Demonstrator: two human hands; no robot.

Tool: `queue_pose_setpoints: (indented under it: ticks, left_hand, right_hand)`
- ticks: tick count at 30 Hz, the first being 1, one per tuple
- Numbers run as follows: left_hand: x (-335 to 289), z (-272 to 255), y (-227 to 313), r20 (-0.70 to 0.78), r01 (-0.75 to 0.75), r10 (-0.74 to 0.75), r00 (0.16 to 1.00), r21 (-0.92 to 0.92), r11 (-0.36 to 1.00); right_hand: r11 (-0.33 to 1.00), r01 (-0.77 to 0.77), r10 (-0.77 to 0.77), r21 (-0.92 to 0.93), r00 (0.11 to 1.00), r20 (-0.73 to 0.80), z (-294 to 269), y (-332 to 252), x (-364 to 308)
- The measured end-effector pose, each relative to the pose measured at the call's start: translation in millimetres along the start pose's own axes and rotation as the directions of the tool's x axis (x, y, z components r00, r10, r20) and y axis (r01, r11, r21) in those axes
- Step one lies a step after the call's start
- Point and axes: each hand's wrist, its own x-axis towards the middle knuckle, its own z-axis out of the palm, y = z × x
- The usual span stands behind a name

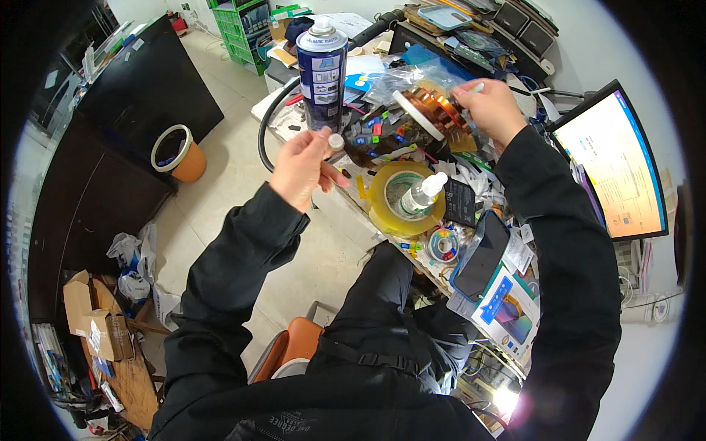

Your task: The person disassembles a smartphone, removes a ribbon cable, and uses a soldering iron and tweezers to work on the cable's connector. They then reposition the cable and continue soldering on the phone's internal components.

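My left hand [303, 167] is raised over the desk's left edge, just below a dark blue spray can [323, 81]. Between its thumb and fingers is a small round white piece [336, 142], perhaps a cap. Farther right, my right hand [491, 110] pinches a small pale item [476, 89] whose kind I cannot make out. It is beside several amber tape rolls [443, 110] and one white-edged roll [418, 116]. A wide yellow tape roll [379, 198] lies flat in front, with a clear white-topped bottle [421, 195] standing in its middle.
Small coloured parts [382, 132] crowd the desk behind the yellow roll. A solder spool [443, 245], a phone [482, 253] and a printed box [507, 309] lie near the front edge. A lit monitor [610, 162] stands right. An orange bin [190, 163] is on the floor.
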Motion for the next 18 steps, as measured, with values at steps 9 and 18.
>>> queue_pose_setpoints:
  ticks: [9, 18]
  left_hand:
    - [4, -3, -9, -0.026, -0.335, 0.454, 0.89, 0.639, 0.693]
    - [21, 40, 60, 0.249, -0.701, 0.847, 0.47, 0.688, 0.187]
  right_hand:
    - [0.691, 0.58, -0.612, -0.431, 0.787, 0.08, 24, -72, -36]
    - [0.897, 0.303, -0.303, 0.322, 0.952, -0.053, -64, -70, -28]
